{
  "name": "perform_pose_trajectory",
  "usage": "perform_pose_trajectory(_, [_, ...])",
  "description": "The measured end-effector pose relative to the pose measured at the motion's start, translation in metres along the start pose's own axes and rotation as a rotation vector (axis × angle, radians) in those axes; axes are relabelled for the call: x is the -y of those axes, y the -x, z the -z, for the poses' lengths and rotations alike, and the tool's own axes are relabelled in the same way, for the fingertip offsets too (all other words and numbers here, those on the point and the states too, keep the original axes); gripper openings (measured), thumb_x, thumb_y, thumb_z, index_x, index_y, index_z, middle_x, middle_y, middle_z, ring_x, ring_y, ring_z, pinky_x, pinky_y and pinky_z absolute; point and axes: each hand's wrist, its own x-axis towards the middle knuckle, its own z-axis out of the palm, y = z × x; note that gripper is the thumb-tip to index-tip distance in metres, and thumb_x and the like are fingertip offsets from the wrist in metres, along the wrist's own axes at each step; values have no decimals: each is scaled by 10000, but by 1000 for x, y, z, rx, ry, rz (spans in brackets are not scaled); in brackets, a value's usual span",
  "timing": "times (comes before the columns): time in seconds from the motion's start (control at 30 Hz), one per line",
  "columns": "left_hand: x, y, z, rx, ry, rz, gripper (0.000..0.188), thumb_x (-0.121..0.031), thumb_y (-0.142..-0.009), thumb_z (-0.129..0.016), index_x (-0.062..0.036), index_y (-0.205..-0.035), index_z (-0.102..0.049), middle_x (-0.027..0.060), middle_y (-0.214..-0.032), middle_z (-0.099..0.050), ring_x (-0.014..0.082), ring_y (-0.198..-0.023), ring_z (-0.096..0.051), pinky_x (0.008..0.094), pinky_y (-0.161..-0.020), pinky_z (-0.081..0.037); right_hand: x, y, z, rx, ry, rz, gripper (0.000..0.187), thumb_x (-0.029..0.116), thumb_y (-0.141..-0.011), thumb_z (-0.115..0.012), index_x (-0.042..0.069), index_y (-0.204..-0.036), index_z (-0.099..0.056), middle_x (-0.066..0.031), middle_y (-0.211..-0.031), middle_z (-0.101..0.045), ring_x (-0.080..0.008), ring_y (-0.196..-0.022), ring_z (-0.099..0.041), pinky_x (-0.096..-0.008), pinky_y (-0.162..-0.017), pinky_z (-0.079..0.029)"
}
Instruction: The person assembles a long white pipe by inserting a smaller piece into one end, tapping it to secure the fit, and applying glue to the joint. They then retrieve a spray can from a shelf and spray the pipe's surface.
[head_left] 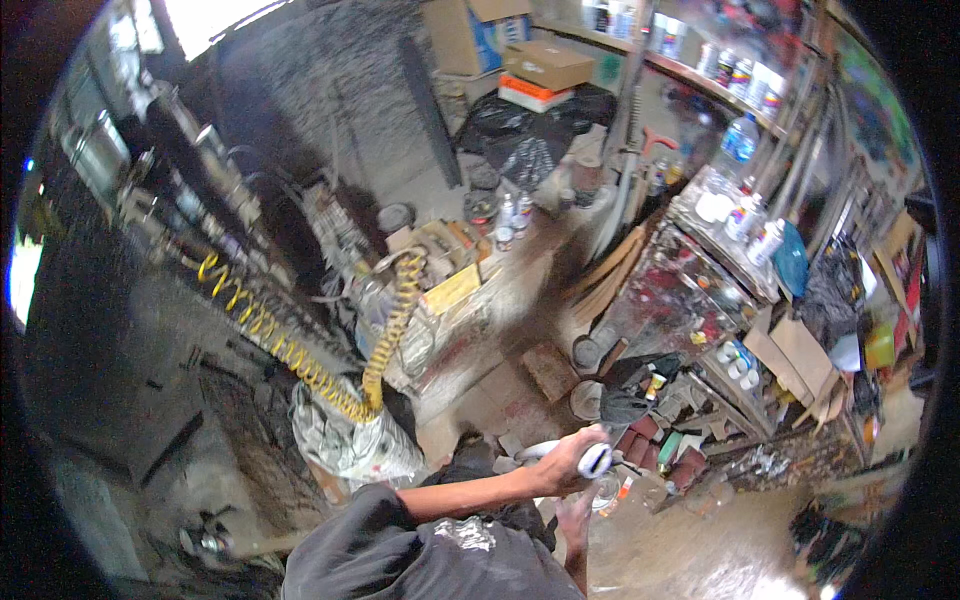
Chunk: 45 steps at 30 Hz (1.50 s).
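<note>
My left hand (562,468) is closed around a smooth white piece with a dark slot in its end (596,460); its kind does not show. A curved white part (537,451) shows just beyond that hand and may belong to the same piece. Below it, my right hand (574,512) is smeared by motion, its fingers hard to make out. Whether it touches the white piece I cannot tell. A round, can-like thing with an orange-red patch (612,492) lies right beside my right hand.
A yellow coiled hose (290,362) hangs over a white sack (350,440) on the left. At the right stands a paint-stained cabinet (670,290) with bottles on top. Cardboard boxes (546,64) are stacked at the back. Reddish blocks (640,440) and scraps lie ahead of my hands.
</note>
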Motion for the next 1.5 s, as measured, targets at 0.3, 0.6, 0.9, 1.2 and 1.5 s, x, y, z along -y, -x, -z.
perform_pose_trajectory(0.3, [5,-29,23,-41,-79,137,509,-134,-735,-717,-29,-1130,-414,159,-1094,-438,320,-1049,-477,367,-901,-420,73,-85,-21,314,-61,-44,469,297,-840,-667,-20,-1137,-489,-170,-1113,-516,-298,-1056,-498,-390,-908,-416])
perform_pose_trajectory(0.6, [103,-27,140,135,85,244,246,-197,-825,-682,-22,-993,-639,107,-976,-652,272,-922,-592,373,-810,-483,91,-190,-78,298,-48,-115,201,186,-898,-585,-3,-969,-578,-73,-946,-589,-213,-914,-536,-338,-798,-451])
perform_pose_trajectory(0.9, [417,-4,422,-452,-538,1024,151,-58,-867,-584,6,-1002,-601,142,-961,-644,199,-807,-644,345,-637,-538,73,-317,-118,111,61,-450,263,247,-971,-497,-2,-1013,-573,-123,-1015,-586,-228,-935,-553,-352,-825,-453])
perform_pose_trajectory(1.2, [638,-38,584,-779,-788,1478,306,-211,-871,-624,-19,-1099,-557,118,-1018,-644,229,-852,-596,392,-742,-517,71,-368,-189,153,65,-450,277,222,-1003,-458,-19,-1122,-527,-186,-1174,-560,-290,-1137,-511,-401,-975,-392])
perform_pose_trajectory(1.5, [647,-21,615,-627,-989,1503,436,-292,-830,-678,16,-1119,-567,175,-962,-654,292,-840,-628,419,-741,-525,93,-409,-200,155,-130,-550,121,115,-909,-579,30,-995,-584,-147,-1096,-619,-217,-1000,-573,-341,-902,-443])
